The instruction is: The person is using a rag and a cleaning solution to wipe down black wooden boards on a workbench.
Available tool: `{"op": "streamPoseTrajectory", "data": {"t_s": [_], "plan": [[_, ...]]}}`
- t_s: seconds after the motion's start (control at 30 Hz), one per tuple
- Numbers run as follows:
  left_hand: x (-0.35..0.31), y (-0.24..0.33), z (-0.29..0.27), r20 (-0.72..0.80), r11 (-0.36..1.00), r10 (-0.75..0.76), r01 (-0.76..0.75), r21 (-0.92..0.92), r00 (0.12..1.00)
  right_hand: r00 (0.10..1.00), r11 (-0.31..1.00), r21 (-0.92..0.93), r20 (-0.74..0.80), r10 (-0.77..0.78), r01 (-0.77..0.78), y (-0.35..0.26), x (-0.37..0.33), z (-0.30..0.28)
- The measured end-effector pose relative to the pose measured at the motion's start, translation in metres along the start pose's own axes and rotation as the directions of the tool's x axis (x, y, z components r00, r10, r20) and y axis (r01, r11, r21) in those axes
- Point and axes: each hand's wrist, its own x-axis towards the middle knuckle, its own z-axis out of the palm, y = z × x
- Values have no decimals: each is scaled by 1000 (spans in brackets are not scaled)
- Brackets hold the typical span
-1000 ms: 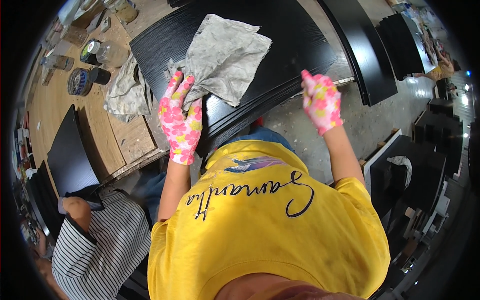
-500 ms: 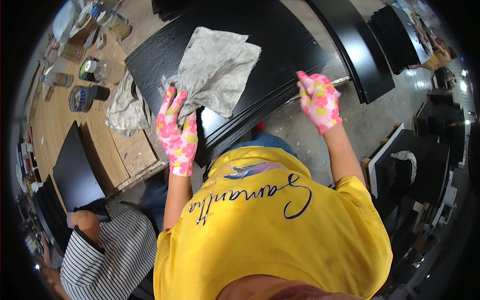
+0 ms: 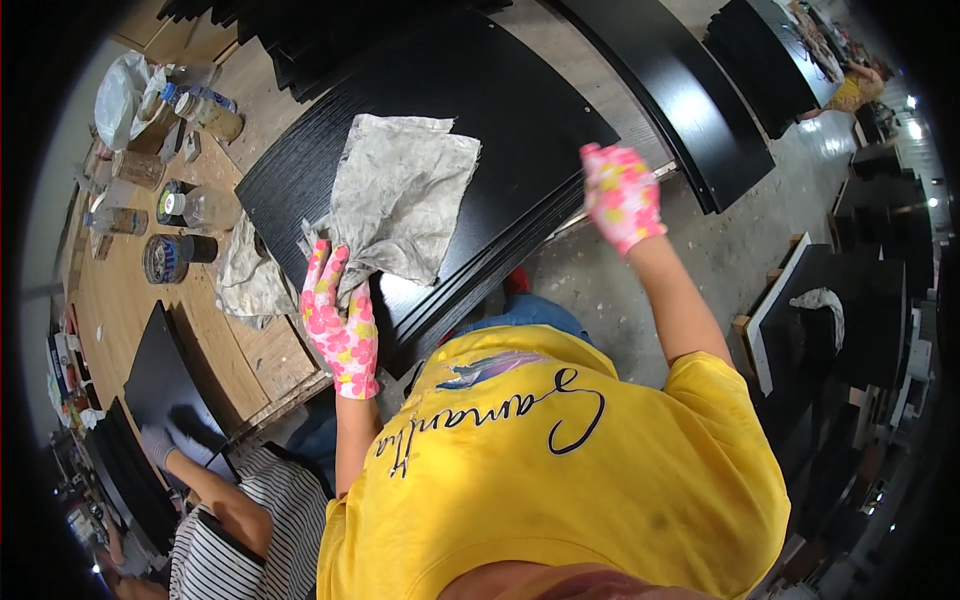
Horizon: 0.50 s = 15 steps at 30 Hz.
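Observation:
A stack of black wood-grained panels [image 3: 540, 125] lies before me, a grey, stained rag [image 3: 400, 190] spread over its left part. My left hand [image 3: 340, 325], in a pink floral glove, grips the bunched near corner of that rag between thumb and fingers. My right hand [image 3: 622, 198], gloved alike, is closed beside the near right edge of the stack. Motion smears it slightly, and what its fingers hold, if anything, is hidden. A second crumpled rag [image 3: 248, 275] rests on the wooden table, left of the stack.
Jars and bottles [image 3: 210, 208] crowd the wooden table [image 3: 120, 290] at left. There a co-worker's gloved hands [image 3: 165, 440] work at a black panel [image 3: 175, 380]. More long black panels [image 3: 665, 85] lie at far right. Another black stack with a pale cloth [image 3: 825, 310] stands at right.
The view has shifted, so the stack and rag sit lower. My right hand is nearer the stack's right corner. My left hand keeps the rag. The co-worker's hands have come into view.

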Motion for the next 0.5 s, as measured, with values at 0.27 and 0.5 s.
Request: {"op": "streamPoseTrajectory", "data": {"t_s": [0.27, 0.5], "plan": [[0, 0, -7, -8, 1000, -23, 23, 8, 1000, 974, 976, 185, -170, 151, -119, 28, 55, 4], [-18, -16, -1, -386, 842, -244, -3, -540, 890, 872, 790, 449, 45, -487, 418, -77, 67, 10]]}}
